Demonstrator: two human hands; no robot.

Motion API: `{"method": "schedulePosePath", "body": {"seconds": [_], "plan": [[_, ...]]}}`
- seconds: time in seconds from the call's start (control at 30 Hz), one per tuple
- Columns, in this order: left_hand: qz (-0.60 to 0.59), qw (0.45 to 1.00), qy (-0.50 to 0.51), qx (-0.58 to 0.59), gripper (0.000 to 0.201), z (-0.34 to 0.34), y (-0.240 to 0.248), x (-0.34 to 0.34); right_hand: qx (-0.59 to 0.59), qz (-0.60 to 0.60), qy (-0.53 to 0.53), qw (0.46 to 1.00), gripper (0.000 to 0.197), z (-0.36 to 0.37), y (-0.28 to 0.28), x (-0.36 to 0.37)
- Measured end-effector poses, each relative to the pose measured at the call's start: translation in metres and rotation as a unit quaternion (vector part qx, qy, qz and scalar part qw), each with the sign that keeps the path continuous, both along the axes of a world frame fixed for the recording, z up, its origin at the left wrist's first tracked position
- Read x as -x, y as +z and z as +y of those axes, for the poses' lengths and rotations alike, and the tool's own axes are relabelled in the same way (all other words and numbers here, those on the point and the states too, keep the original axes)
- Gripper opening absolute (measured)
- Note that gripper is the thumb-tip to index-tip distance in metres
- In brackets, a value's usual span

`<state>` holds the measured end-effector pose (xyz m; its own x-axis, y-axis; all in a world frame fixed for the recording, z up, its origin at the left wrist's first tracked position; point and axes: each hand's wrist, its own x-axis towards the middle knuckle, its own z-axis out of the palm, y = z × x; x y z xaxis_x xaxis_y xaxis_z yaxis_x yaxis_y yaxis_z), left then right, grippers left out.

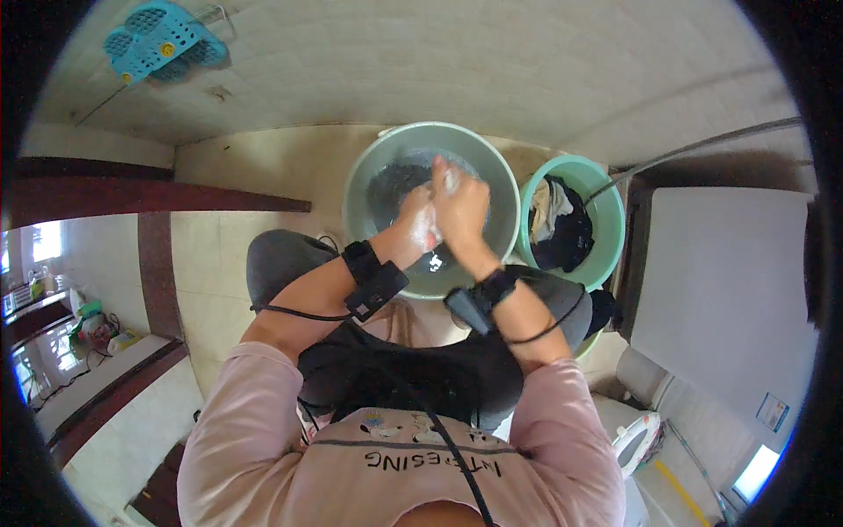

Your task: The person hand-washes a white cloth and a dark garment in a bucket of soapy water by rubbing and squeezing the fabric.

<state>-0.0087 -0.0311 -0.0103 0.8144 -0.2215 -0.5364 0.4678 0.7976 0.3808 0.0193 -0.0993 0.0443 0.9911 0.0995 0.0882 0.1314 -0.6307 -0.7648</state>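
While pressing left hand (414, 225) and right hand (463, 204) together, with white suds (425, 217) on the skin, can't tell if gripping something small in between. Wearing black bands (361, 263) on both wrists. Right below, in a big grey-green tub (507, 206), see water (435, 262) and dark stuff (391, 189), too blurry to name. Just beside, on the right, see a mint-green bucket (612, 230) with black clothes (575, 239) and a tan cloth (550, 212) inside. Near the tub, see grey knees (279, 265). Far up left, see blue slippers (158, 54) on the wall (369, 61).
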Motion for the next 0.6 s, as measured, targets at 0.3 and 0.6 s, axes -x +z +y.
{"method": "schedulePosePath", "body": {"seconds": [0.3,0.6], "plan": [[0.007,0.996,-0.082,-0.015,0.027,-0.005,-0.002,0.017,0.037,0.032,-0.043,0.998,0.043,-0.02,-0.028,-0.01],[-0.02,0.998,-0.037,0.054,0.022,-0.009,0.003,0.02,0.025,0.084,-0.028,0.996,0.045,-0.017,-0.018,-0.006]]}}
